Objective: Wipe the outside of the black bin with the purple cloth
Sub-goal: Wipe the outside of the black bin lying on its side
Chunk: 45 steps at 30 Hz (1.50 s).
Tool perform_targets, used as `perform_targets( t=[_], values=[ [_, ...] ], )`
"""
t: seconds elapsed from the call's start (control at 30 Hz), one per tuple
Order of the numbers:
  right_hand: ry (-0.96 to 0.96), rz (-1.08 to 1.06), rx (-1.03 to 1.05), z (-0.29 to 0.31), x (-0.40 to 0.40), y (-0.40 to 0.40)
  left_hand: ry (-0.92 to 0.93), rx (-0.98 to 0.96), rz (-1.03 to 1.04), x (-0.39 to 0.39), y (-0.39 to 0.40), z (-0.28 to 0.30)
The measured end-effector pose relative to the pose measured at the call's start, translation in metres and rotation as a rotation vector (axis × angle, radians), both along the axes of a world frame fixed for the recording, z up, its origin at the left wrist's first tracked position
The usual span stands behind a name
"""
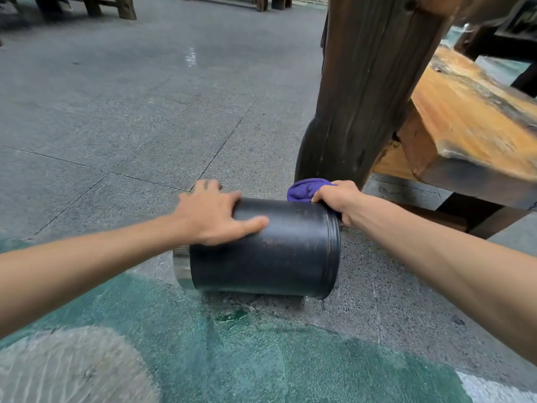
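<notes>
The black bin lies on its side on the stone floor, its silver rim pointing left and its base pointing right. My left hand rests flat on the bin's upper left side, fingers spread over the curve. My right hand clutches the bunched purple cloth against the bin's far upper right edge. Most of the cloth sticks out behind the bin; the rest is hidden under my fingers.
A thick dark wooden post stands right behind the bin. A heavy wooden bench reaches off to the right. Grey paving stretches left and back; green-painted floor lies near me.
</notes>
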State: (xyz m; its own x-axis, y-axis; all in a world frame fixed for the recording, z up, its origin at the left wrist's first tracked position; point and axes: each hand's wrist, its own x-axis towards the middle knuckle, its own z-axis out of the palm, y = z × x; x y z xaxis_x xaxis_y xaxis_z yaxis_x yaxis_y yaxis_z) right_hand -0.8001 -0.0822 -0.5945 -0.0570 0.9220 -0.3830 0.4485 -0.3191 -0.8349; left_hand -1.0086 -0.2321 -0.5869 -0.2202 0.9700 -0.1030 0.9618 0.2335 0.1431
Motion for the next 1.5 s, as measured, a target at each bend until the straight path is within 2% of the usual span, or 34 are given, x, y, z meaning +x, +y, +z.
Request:
perform_targets(
  t=[0.1,0.2,0.27,0.37,0.57,0.67,0.73,0.77,0.87,1.0,1.1,1.27,1.5],
  values=[
    [-0.111,0.049,0.063,-0.003,-0.001,0.007,0.148,0.082,-0.267,0.040,-0.004,-0.015],
    [-0.409,0.209,0.271,-0.004,0.000,0.010,0.240,0.154,-0.327,0.055,-0.001,-0.025],
    [-0.541,0.305,0.371,-0.004,-0.004,0.008,0.255,0.196,-0.344,0.051,0.000,-0.024],
    [-0.611,0.368,0.494,-0.006,-0.007,0.003,0.254,0.213,-0.350,0.047,0.003,-0.024],
    [-0.712,0.338,0.692,-0.004,-0.005,-0.002,0.260,0.206,-0.350,0.045,0.007,-0.026],
    [-0.768,0.313,0.891,0.000,0.001,-0.005,0.256,0.217,-0.349,0.045,0.009,-0.027],
    [-0.719,0.291,1.020,0.005,0.007,-0.003,0.247,0.217,-0.352,0.044,0.010,-0.026],
    [-0.647,0.285,1.022,0.010,0.009,-0.002,0.241,0.216,-0.352,0.044,0.011,-0.025],
    [-0.431,0.367,0.846,0.024,0.013,0.006,0.242,0.220,-0.353,0.043,0.015,-0.024],
    [-0.440,0.670,0.635,0.025,0.014,0.007,0.256,0.211,-0.350,0.041,0.019,-0.023],
    [-0.416,0.737,0.560,0.019,0.007,0.005,0.247,0.208,-0.366,0.037,0.024,-0.022],
    [-0.479,0.608,0.706,0.014,0.005,-0.006,0.202,0.213,-0.373,0.030,0.036,-0.017],
    [-0.368,0.430,1.001,-0.016,0.023,-0.045,0.168,0.233,-0.362,0.027,0.043,-0.018]
  ],
)
